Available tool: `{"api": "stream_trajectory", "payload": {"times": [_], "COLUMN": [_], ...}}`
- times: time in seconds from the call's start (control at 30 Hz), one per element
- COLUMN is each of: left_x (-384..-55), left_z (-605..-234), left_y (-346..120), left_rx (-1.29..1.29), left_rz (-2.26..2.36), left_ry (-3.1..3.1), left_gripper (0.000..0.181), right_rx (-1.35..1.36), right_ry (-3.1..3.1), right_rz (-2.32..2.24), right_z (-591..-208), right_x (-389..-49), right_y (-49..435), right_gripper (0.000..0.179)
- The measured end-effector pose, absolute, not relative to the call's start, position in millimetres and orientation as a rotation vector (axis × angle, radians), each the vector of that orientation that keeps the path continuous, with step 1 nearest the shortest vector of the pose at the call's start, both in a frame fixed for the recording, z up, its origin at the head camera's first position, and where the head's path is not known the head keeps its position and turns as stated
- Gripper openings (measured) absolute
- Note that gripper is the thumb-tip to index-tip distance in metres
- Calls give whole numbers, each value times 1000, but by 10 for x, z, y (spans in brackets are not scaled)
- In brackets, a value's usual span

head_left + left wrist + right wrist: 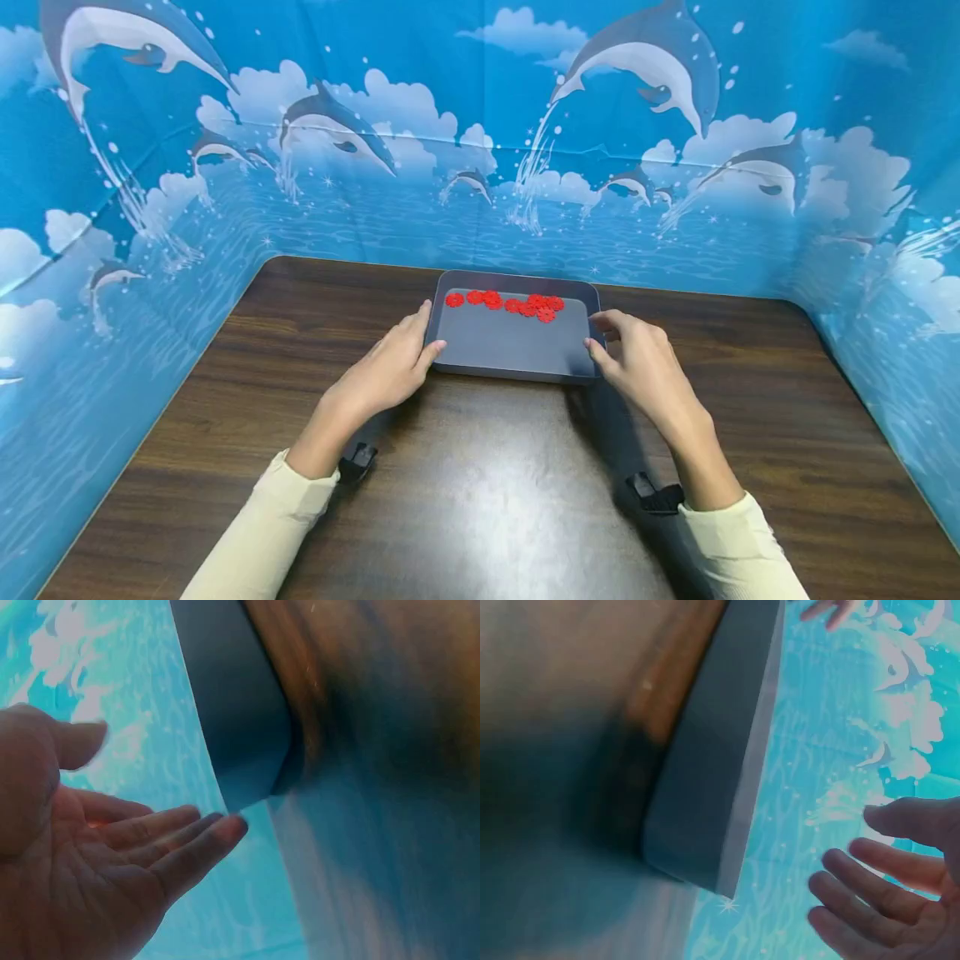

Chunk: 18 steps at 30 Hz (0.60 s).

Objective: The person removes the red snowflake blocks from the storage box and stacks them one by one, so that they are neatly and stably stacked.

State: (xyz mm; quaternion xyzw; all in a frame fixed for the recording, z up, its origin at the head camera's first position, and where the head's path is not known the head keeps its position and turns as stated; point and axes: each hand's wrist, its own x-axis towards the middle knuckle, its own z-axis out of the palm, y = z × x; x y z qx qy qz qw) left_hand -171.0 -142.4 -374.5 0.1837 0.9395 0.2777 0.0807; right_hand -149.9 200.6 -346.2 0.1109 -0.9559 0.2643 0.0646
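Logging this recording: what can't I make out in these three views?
- Head: the exact count of red pieces; they are small and overlap.
- Both wrist views: the inside of the tray, hidden by its outer wall.
- Right wrist: most of the left hand, cut off by the top edge.
- Head: the rest of the sleeves, cut off by the bottom edge.

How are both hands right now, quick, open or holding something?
Left hand: open, at the left side of the shallow grey rectangular tray; touch unclear.
Right hand: open, at its right side; touch unclear.
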Motion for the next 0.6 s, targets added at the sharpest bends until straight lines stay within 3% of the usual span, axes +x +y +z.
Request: {"api": "stream_trajectory", "payload": {"times": [0.23,0.6], "left_x": [-2001,-2118], "left_z": [-3811,-3969], "left_y": [-1515,-1565], "left_rx": [324,172], "left_rz": [993,1353], "left_ry": [2669,2328], "left_gripper": [62,57], "right_rx": [343,241], "right_ry": [-3061,-3321], "right_rz": [870,957], "right_z": [-3348,-3293], "right_x": [-1987,-2655], "right_y": [1940,1799], "right_gripper": [29,26]}}
